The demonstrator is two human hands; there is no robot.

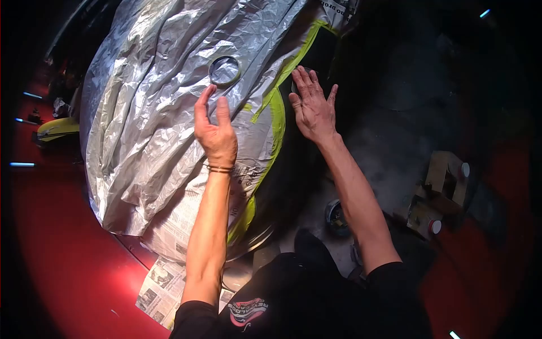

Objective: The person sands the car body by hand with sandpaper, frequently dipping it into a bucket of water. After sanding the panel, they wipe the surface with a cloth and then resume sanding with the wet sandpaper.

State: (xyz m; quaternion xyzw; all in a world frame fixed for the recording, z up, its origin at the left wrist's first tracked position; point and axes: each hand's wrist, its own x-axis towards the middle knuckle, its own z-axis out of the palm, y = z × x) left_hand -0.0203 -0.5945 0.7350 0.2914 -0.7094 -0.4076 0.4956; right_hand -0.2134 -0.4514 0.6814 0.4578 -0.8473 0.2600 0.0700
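Observation:
My left hand [218,135] is open over the crinkled silvery plastic sheet [149,96], thumb and fingers apart. Just beyond its fingertips a roll of tape [237,73] lies flat on the sheet. With fingers stretched out and palm down, my right hand [314,110] is at the dark curved panel [292,135], holding nothing that shows. Bright yellow-green masking tape [276,118] runs along the border between the panel and the covering. Newspaper [172,212] forms the lower part of that covering, below the plastic.
A glossy red surface [73,226] spreads at the lower left, with a newspaper sheet [161,291] over it. At right, a cardboard box [443,175] stands near white-capped containers. A dark round container [337,219] is on the floor below my right forearm. A yellow object [58,129] is at far left.

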